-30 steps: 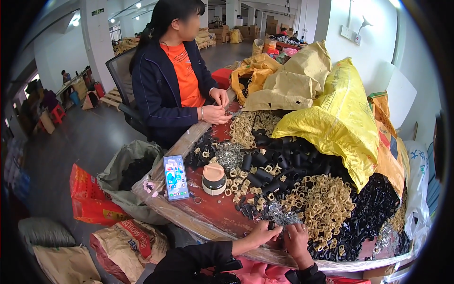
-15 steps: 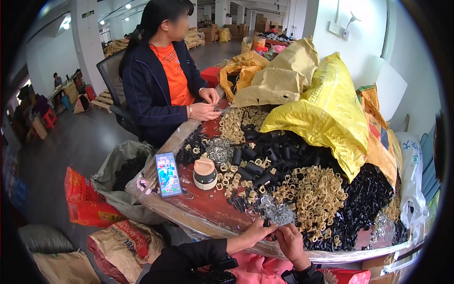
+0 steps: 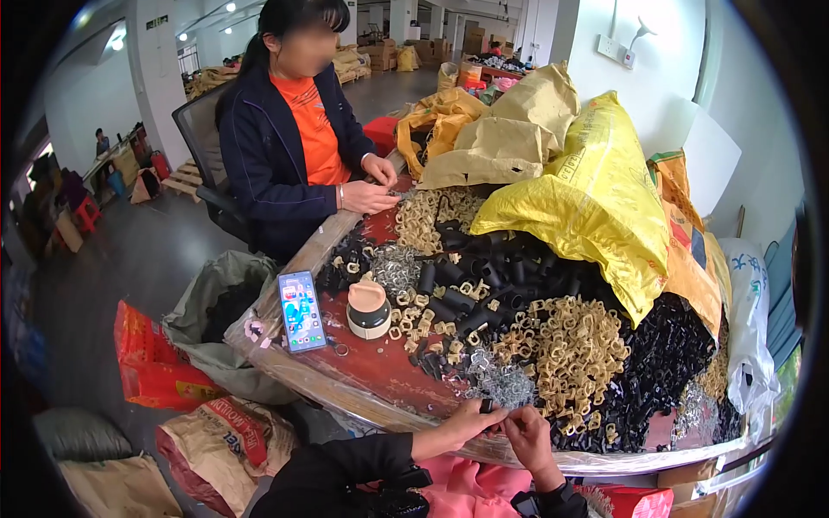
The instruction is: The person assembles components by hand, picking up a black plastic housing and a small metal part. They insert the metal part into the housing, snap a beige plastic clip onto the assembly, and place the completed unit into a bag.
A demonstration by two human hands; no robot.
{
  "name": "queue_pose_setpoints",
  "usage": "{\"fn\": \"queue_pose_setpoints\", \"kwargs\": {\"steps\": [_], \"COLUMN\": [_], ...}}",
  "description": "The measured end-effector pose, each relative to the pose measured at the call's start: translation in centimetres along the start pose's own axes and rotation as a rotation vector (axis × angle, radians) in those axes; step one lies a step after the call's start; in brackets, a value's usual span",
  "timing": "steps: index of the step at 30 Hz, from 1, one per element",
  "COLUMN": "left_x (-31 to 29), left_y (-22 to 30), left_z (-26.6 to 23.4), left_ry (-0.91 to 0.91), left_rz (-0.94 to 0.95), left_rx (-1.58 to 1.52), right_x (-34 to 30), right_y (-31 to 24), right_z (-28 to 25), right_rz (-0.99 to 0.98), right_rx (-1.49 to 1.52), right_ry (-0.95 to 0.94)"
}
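At the table's near edge my two hands meet, fingertips almost touching. My left hand [image 3: 466, 423] pinches a small black plastic piece [image 3: 486, 405], whose end sticks up above the fingers. My right hand [image 3: 528, 434] is closed in a pinch beside it; whatever lies between its fingertips is too small to make out. Just beyond the hands lies a heap of small silvery metal clips [image 3: 503, 385]. To its right rises a pile of beige ring-shaped plastic parts [image 3: 580, 354], with a mound of small black parts [image 3: 661, 363] farther right.
Black tubes [image 3: 471, 306] lie mid-table. A phone [image 3: 301, 311] and a lidded jar [image 3: 369, 309] stand at the left. A yellow sack [image 3: 587, 207] leans over the far piles. Across the corner a co-worker [image 3: 298, 138] handles small parts. Open sacks [image 3: 229, 445] sit on the floor.
My hands keep nearly the same place and pinch. The whole view has shifted slightly. The co-worker's head has turned toward the table, and their hands have moved slightly.
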State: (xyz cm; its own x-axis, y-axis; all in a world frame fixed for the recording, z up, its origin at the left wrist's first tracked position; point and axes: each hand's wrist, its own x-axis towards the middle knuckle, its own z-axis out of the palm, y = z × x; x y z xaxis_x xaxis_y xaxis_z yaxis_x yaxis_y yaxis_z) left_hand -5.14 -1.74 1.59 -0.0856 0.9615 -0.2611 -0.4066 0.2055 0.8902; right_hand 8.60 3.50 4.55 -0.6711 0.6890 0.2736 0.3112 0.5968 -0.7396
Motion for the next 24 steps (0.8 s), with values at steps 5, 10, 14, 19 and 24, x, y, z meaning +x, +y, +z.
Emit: {"fn": "queue_pose_setpoints", "kwargs": {"steps": [5,10,14,19,24], "left_x": [-0.1,-0.2,-1.1,-0.9,-0.5], "left_y": [-0.4,-1.2,-0.4,-1.5,-2.5], "left_z": [-1.0,-1.4,-1.0,-1.3,-1.6], "left_ry": [-0.153,-0.168,-0.1,-0.093,-0.171], "left_rz": [-0.169,-0.139,-0.189,-0.214,-0.19], "left_rx": [-0.297,-0.356,-0.27,-0.084,-0.108], "right_x": [-0.4,-0.8,-0.3,-0.6,-0.4], "right_y": [2.3,2.3,-0.5,-0.4,0.2], "right_z": [0.5,0.4,-0.1,0.6,0.9], "right_rz": [0.221,0.127,-0.061,-0.14,-0.217], "right_rx": [0.324,0.17,-0.062,-0.156,-0.219], "right_ry": [-0.043,-0.047,-0.039,-0.037,-0.086]}}
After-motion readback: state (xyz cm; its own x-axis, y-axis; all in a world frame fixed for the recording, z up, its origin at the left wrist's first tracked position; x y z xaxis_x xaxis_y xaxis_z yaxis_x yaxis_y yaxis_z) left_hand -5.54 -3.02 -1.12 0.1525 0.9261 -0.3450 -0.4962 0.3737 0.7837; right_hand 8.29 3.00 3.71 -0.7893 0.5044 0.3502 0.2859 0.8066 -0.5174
